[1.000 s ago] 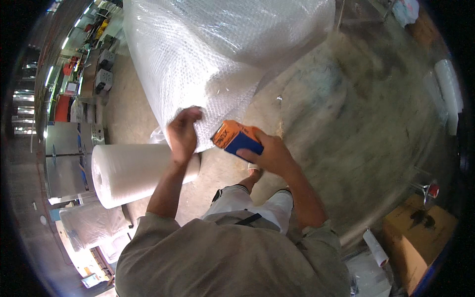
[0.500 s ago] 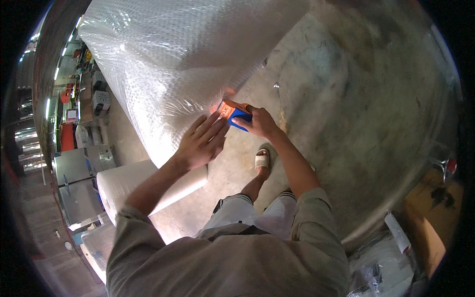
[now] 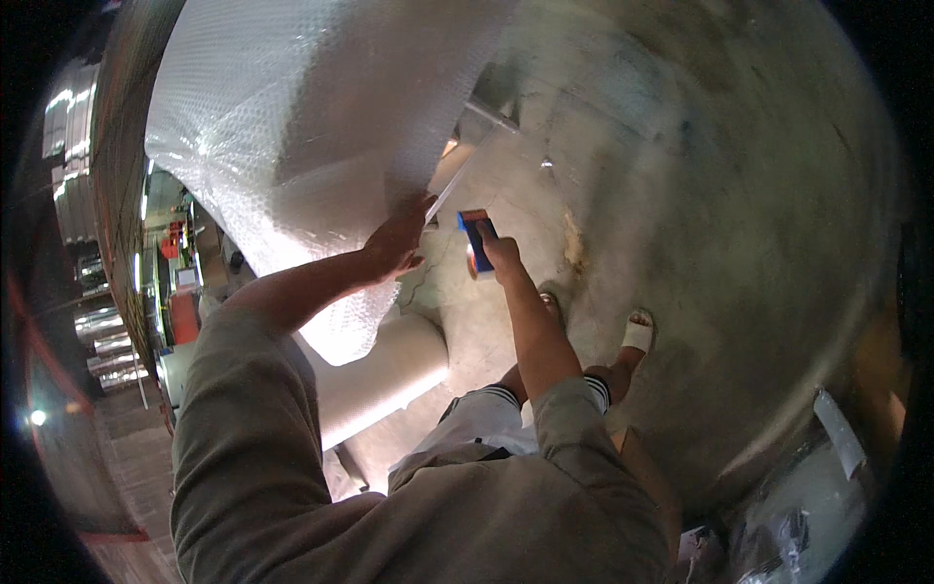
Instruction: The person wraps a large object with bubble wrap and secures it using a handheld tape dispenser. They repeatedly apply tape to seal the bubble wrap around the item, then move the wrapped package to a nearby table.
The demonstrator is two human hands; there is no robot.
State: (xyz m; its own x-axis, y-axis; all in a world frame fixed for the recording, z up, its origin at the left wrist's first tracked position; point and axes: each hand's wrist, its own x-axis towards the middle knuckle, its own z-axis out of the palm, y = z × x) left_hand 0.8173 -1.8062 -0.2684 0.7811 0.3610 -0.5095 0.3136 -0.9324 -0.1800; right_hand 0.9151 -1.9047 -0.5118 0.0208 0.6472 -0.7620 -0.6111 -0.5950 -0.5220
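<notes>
A large sheet of clear bubble wrap drapes over something big at the upper left; what lies under it is mostly hidden. Against its lower right edge rests my left hand, fingers apart and pointing up along the wrap. My right hand grips a blue and orange tape dispenser, held above the concrete floor just right of the wrap and apart from it. A loose lower corner of the wrap hangs below my left forearm.
Below the wrap, a thick roll of bubble wrap lies on the floor. A pale bar sticks out past the wrap's far edge. At the lower right are a thin white roll, clear plastic and brown cardboard.
My right hand has drawn the tape dispenser off the bubble wrap, to the right and slightly down, and turned it. My left hand still touches the wrap's edge. My view has swung and my feet have shifted.
</notes>
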